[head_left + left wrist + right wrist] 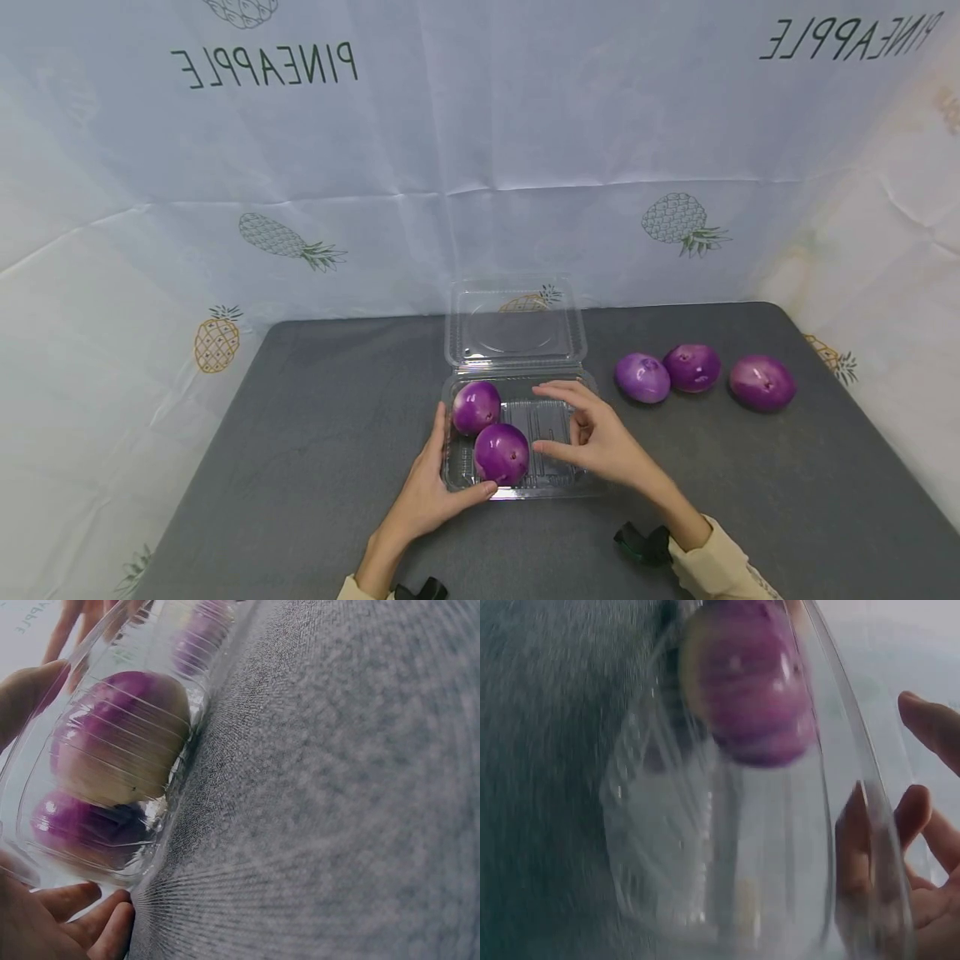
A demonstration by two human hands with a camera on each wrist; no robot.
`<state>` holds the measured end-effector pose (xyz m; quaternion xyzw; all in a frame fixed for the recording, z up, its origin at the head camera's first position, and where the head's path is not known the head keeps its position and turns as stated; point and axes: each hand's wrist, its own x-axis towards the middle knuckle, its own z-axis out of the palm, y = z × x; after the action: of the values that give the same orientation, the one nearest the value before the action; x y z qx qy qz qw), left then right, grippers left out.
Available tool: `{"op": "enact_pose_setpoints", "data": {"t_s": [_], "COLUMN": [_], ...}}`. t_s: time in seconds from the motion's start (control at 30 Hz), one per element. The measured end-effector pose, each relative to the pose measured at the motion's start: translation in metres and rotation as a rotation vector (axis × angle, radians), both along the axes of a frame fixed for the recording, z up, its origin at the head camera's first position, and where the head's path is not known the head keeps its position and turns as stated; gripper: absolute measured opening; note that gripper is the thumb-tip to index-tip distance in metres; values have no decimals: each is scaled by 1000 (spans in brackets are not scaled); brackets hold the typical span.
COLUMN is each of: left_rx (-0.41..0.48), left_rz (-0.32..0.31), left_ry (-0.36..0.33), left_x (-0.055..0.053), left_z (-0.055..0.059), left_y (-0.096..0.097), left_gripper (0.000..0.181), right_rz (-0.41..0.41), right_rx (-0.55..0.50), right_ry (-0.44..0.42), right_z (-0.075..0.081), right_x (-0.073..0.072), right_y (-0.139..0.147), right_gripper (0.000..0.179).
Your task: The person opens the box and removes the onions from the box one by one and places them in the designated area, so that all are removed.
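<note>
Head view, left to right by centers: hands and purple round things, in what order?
Left hand → farther boxed purple round thing → nearer boxed one → right hand → leftmost loose one → middle loose one → rightmost loose one

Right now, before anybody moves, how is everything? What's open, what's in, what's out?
Clear box: open, on the grey table.
Lid: raised behind the box.
Two round purple things: inside, on the box's left side.
Three other purple things: outside, on the table.
Left hand: at the box's left side, thumb spread from fingers.
Right hand: over the box's right side, holding nothing.
Backdrop cloth: hanging, creased.
</note>
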<state>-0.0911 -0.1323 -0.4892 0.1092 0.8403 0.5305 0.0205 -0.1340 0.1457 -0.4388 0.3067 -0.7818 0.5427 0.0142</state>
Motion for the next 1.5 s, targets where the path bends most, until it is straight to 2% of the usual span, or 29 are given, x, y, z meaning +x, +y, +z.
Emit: {"op": "enact_pose_setpoints", "data": {"t_s": [0.17,0.37,0.67,0.83,1.03,1.17,1.37,1.5], "left_rx": [-1,-5,-15,-19,-18,-15,-7,-7], "left_rz": [-1,-3,-4,-5,-5,-9,-7,-4], "left_ry": [0,-12,-14,-8,-11,-10,-8,-15], "left_x": [0,-1,-1,0,0,0,0,0], "left_z": [0,1,0,0,-1,0,-1,-1], "left_y": [0,0,0,1,1,1,1,0], "left_gripper": [133,133,133,132,132,132,133,134], "right_rz": [82,117,175,183,189,156,-13,-98], "right_rx": [19,89,193,257,276,288,346,387], "right_ry": [-36,-104,-156,-163,-135,-126,-36,-25], "right_z": [-4,-9,-16,-20,-23,-23,-19,-16], "right_x": [0,-3,-5,-6,-6,-5,-3,-3], "right_y": [-13,-18,-23,-26,-29,-30,-27,-26], "right_gripper": [61,62,67,70,71,69,68,68]}}
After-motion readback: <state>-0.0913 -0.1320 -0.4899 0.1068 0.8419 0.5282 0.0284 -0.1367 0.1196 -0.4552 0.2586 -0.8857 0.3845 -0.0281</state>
